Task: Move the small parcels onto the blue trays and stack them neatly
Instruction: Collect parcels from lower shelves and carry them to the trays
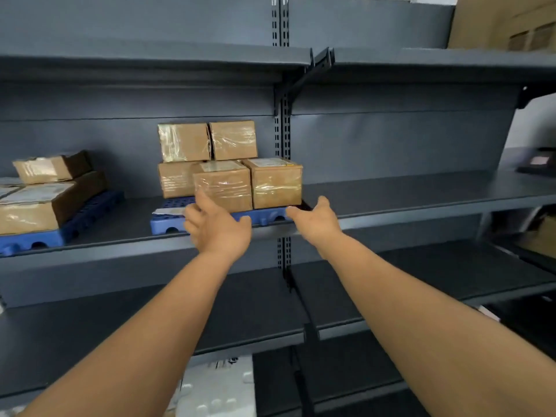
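A blue tray [168, 221] sits on the middle grey shelf and carries several taped brown parcels. Two parcels stand in front [224, 185] [276, 182], one behind at the left [174, 179], and two more lie on top [184, 142] [234, 139]. My left hand [216, 227] hovers open just before the front left parcel, fingers relaxed, holding nothing. My right hand [316, 218] is open at the tray's right front corner, fingers reaching toward the tray edge below the right parcel. A second blue tray [33, 240] at the far left holds larger parcels [36, 206].
Grey metal shelving [421, 191] spans the view, with bare shelf to the right of the tray. A slotted upright [284, 130] divides the bays. A flat paper slip [168, 210] lies on the tray's left part. White foam pieces [222, 386] sit on the bottom shelf.
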Demonstrator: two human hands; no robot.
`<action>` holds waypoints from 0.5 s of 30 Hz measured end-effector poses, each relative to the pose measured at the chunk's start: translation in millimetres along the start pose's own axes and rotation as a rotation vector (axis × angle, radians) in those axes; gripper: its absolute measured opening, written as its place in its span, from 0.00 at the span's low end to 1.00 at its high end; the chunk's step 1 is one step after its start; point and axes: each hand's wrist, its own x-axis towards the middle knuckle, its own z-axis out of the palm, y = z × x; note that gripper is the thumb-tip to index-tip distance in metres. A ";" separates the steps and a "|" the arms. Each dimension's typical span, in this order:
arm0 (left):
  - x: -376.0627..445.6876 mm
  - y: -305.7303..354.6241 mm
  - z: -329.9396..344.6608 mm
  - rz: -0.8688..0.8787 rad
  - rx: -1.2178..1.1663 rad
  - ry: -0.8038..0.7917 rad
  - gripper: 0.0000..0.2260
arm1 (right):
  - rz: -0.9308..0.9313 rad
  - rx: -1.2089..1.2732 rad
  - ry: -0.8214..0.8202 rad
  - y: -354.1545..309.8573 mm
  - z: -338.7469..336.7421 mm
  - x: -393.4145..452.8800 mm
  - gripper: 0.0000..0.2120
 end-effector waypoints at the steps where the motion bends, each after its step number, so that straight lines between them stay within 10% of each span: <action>1: -9.7 -3.2 5.9 0.010 0.009 -0.043 0.40 | -0.006 -0.029 -0.008 10.5 -2.6 -6.9 0.40; 15: -144.0 -25.6 125.0 0.119 0.145 -0.731 0.39 | 0.110 -0.344 -0.123 164.6 -92.5 -68.5 0.41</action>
